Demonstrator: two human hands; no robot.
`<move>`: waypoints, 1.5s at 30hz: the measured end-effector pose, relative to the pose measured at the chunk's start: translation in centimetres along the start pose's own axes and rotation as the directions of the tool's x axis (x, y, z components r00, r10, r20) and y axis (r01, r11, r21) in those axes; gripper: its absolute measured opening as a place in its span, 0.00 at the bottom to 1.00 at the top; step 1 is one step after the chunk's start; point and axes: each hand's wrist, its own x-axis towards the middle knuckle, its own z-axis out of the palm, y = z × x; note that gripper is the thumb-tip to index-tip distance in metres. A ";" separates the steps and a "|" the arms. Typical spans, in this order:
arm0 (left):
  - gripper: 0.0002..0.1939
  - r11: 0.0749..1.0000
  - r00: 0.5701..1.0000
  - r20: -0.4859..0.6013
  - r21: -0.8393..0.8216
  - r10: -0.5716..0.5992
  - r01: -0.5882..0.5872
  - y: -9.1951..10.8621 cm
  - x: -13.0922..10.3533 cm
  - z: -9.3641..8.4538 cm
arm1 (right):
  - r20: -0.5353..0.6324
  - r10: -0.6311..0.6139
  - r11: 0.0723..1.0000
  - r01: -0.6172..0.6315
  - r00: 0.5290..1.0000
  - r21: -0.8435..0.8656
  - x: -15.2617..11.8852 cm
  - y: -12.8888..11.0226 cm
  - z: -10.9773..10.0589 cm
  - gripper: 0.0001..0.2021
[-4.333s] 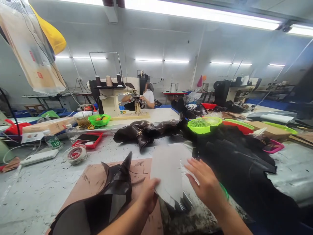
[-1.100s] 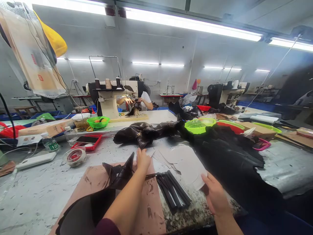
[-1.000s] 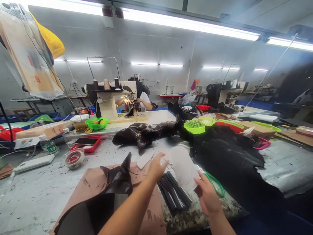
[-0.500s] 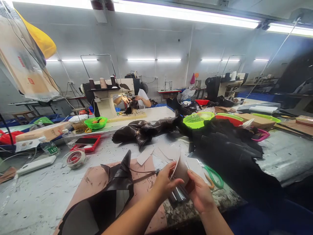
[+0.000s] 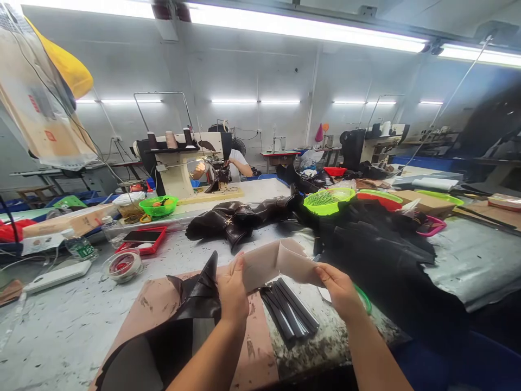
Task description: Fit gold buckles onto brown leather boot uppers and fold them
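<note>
A pale beige sheet, folded or creased near its middle, is spread between my two hands above the bench. My left hand pinches its left end, thumb on top. At the other end, my right hand grips the sheet between thumb and fingers. Below it lies a bundle of narrow black strips with white edges. Left of my left hand, a dark brown leather boot piece rests on a pinkish board. A green scissor handle shows partly behind my right hand.
Brown leather boot pieces lie further back. Black material covers the right side, near a yellow-green basket. At left are a tape roll and red tray. Across the bench, a person works at a sewing machine.
My hands have moved apart, the left one leftward, opening the curled sheet out between them. The black strips underneath are now uncovered.
</note>
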 end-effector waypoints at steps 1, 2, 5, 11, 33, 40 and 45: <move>0.17 1.000 0.997 -0.072 -0.017 0.024 -0.025 1.0 0.4 -0.3 | -0.063 0.004 0.999 -0.001 0.998 0.052 0.2 0.6 -0.4 0.24; 0.16 0.997 0.986 -0.154 -0.032 0.058 -0.064 2.2 0.9 -0.6 | -0.153 0.014 0.995 0.002 0.988 0.102 0.5 1.2 -1.0 0.24; 0.15 0.975 0.913 -0.367 -0.059 0.179 -0.214 5.1 2.6 -1.8 | -0.387 -0.017 1.000 0.015 0.922 -0.008 1.4 3.3 -2.7 0.25; 0.11 0.972 0.970 -0.238 -0.215 0.043 -0.096 4.0 1.7 -1.7 | -0.168 -0.155 0.847 0.043 0.974 -0.530 3.4 6.6 1.1 0.21; 0.19 0.983 0.922 0.358 -0.055 -0.147 0.178 -1.1 -2.5 -1.6 | 0.245 -0.217 0.959 0.159 0.945 0.235 -2.5 3.1 11.0 0.21; 0.18 0.974 0.887 0.436 0.217 -0.152 0.060 0.4 -0.2 -3.9 | 0.120 0.003 0.961 -0.036 0.993 0.276 -1.8 3.8 7.1 0.16; 0.20 0.971 0.986 0.059 0.174 0.158 -0.166 3.3 3.3 -6.8 | -0.300 0.060 0.989 -0.016 0.952 0.145 1.3 5.3 -1.2 0.23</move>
